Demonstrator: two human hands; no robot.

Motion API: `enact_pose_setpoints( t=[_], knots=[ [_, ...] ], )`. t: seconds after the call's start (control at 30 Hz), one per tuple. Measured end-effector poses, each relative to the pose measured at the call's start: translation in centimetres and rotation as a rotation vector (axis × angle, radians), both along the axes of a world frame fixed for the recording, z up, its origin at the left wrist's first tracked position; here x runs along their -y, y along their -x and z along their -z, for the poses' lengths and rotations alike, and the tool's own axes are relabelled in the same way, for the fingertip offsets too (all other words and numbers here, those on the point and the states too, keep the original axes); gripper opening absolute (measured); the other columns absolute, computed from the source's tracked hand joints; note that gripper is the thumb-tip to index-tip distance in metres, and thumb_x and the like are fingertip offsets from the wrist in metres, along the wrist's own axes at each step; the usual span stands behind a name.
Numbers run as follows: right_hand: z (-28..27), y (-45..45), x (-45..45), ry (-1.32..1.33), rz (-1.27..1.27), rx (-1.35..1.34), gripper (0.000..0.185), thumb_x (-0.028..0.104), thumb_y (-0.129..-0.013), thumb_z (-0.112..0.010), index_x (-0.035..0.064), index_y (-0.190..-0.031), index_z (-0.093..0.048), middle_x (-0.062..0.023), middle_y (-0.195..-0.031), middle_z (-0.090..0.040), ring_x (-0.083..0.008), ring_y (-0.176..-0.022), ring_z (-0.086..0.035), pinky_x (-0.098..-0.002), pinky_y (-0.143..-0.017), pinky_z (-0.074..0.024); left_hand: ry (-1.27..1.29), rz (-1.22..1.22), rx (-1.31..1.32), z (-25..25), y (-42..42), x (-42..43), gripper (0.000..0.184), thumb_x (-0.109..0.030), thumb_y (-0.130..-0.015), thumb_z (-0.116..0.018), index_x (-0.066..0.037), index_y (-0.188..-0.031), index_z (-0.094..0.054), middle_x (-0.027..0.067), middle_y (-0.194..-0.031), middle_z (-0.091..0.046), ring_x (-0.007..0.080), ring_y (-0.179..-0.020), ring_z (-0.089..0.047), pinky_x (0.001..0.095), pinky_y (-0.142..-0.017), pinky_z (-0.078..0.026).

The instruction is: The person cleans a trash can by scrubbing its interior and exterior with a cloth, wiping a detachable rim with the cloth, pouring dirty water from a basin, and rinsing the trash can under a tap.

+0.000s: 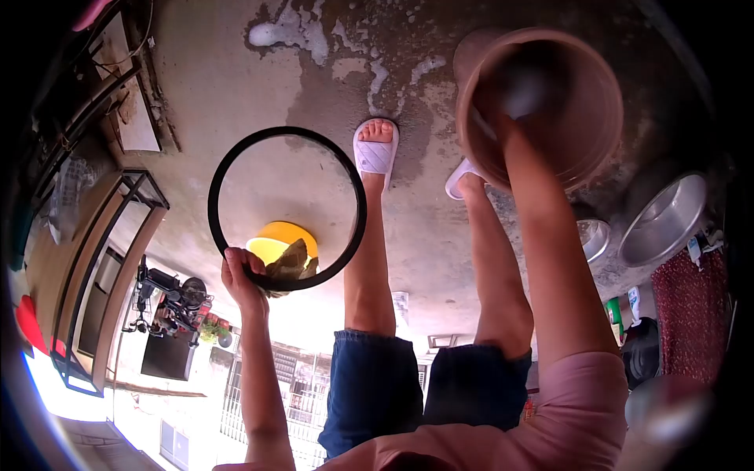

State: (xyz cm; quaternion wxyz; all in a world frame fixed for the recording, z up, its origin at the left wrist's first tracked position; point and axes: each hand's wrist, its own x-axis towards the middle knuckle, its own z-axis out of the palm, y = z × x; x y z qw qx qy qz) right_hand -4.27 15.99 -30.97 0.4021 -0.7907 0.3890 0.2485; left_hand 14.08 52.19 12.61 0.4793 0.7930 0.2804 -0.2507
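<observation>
A thin black ring (361, 224), round and wide, is held up on the left side of the head view. My left hand (243, 275) has its fingers wrapped around the ring's lower edge. Seen through the ring are a yellow tub (279, 231) and a crumpled olive-green piece (290, 263), which looks like cloth. On the right stands a brownish bucket (601, 118), its mouth facing me. Down inside it is my right hand (503, 118), dark and blurred, so its fingers cannot be made out. A pale blurred patch shows beside that hand.
White foam (287, 35) and wet patches lie on the concrete floor near my slippers (375, 155). Metal basins (667, 220) are at the right, near a dark red patterned cloth (691, 314). At the left are a wooden bench-like frame (86, 259) and a parked motorbike (169, 298).
</observation>
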Motion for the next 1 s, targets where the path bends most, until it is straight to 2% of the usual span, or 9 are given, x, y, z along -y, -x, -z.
enact_pose_setpoints(
  t=[0.07,0.13,0.27,0.37,0.6,0.7,0.87,0.9,1.0],
  knots=[
    [-1.9,0.6,0.0,-0.209,0.111,0.217,0.072,0.034,-0.075,-0.062,-0.0006,-0.13,-0.03,-0.0218,-0.131,-0.034,-0.0356,-0.121,-0.032,-0.0445,-0.097,-0.0287,0.03,0.003,0.01,-0.2,-0.3,1.3,0.034,-0.032,-0.094,-0.04,-0.009,-0.069,-0.037,0.0019,-0.056,-0.037,0.0106,-0.049,-0.037,0.0234,-0.046,-0.032],
    [-9.2,-0.7,0.9,-0.29,0.15,0.044,0.066,0.026,-0.077,-0.063,0.0027,-0.13,-0.032,-0.0194,-0.128,-0.039,-0.029,-0.12,-0.036,-0.0372,-0.097,-0.0299,0.075,0.066,0.033,-0.1,-0.9,3.2,0.034,-0.032,-0.094,-0.04,-0.009,-0.07,-0.038,0.0022,-0.056,-0.037,0.0109,-0.05,-0.038,0.0237,-0.047,-0.032],
    [-17.9,-0.9,1.9,-0.753,0.563,0.278,0.051,0.019,-0.082,-0.059,0.0113,-0.129,-0.04,-0.0048,-0.121,-0.048,-0.0164,-0.105,-0.046,-0.0295,-0.09,-0.0365,0.212,0.095,0.013,0.3,-0.5,7.3,0.034,-0.032,-0.094,-0.039,-0.008,-0.071,-0.039,0.003,-0.057,-0.04,0.0111,-0.05,-0.038,0.0239,-0.049,-0.034],
    [-21.4,-2.2,1.7,-0.754,0.766,0.259,0.047,0.015,-0.085,-0.056,0.0192,-0.129,-0.04,-0.0045,-0.12,-0.046,-0.0155,-0.109,-0.042,-0.0265,-0.093,-0.0332,0.235,0.077,0.023,0.2,0.4,8.5,0.034,-0.035,-0.093,-0.04,-0.009,-0.072,-0.037,0.0023,-0.056,-0.037,0.0106,-0.05,-0.036,0.0229,-0.047,-0.032],
    [-17.3,-1.8,1.1,-0.289,0.941,0.223,0.033,0.03,-0.083,-0.059,0.0035,-0.103,-0.058,-0.0029,-0.09,-0.06,-0.0118,-0.078,-0.054,-0.0269,-0.07,-0.0433,0.212,0.077,0.053,-1.1,0.2,6.0,0.033,-0.033,-0.094,-0.04,-0.007,-0.072,-0.039,0.0029,-0.057,-0.04,0.011,-0.051,-0.039,0.0234,-0.048,-0.034],
    [-17.2,-2.0,1.2,-0.135,0.776,0.191,0.031,0.033,-0.083,-0.058,0.0044,-0.096,-0.06,-0.0037,-0.083,-0.061,-0.0109,-0.07,-0.054,-0.0267,-0.064,-0.0442,0.162,0.064,0.063,-1.9,0.1,5.3,0.034,-0.033,-0.093,-0.041,-0.008,-0.072,-0.039,0.0028,-0.056,-0.04,0.0109,-0.051,-0.039,0.0231,-0.048,-0.034],
    [-27.8,-4.1,-0.9,-0.263,0.27,0.024,0.065,0.048,-0.071,-0.063,0.0078,-0.117,-0.042,-0.0174,-0.102,-0.056,-0.0302,-0.096,-0.056,-0.0371,-0.081,-0.0428,0.157,0.03,0.072,-3.9,-0.3,3.5,0.034,-0.035,-0.093,-0.041,-0.008,-0.072,-0.039,0.0028,-0.056,-0.041,0.0108,-0.05,-0.039,0.0228,-0.048,-0.034],
    [-26.4,-2.5,-2.8,0.092,-0.053,0.249,0.067,0.044,-0.068,-0.068,0.0103,-0.119,-0.04,-0.0157,-0.103,-0.054,-0.0271,-0.093,-0.055,-0.0369,-0.073,-0.0471,0.17,0.029,0.072,-4.3,-0.4,3.3,0.034,-0.035,-0.093,-0.041,-0.008,-0.073,-0.039,0.0028,-0.056,-0.041,0.0108,-0.05,-0.039,0.0228,-0.048,-0.034],
    [-27.6,-3.4,-4.7,0.348,-0.265,0.059,0.059,0.03,-0.065,-0.07,0.009,-0.114,-0.044,-0.0144,-0.102,-0.051,-0.0292,-0.099,-0.052,-0.0405,-0.076,-0.0471,0.161,0.031,0.097,-4.7,-0.7,3.3,0.034,-0.035,-0.093,-0.042,-0.008,-0.073,-0.04,0.0026,-0.057,-0.041,0.0106,-0.05,-0.039,0.0228,-0.048,-0.034]
  ],
)
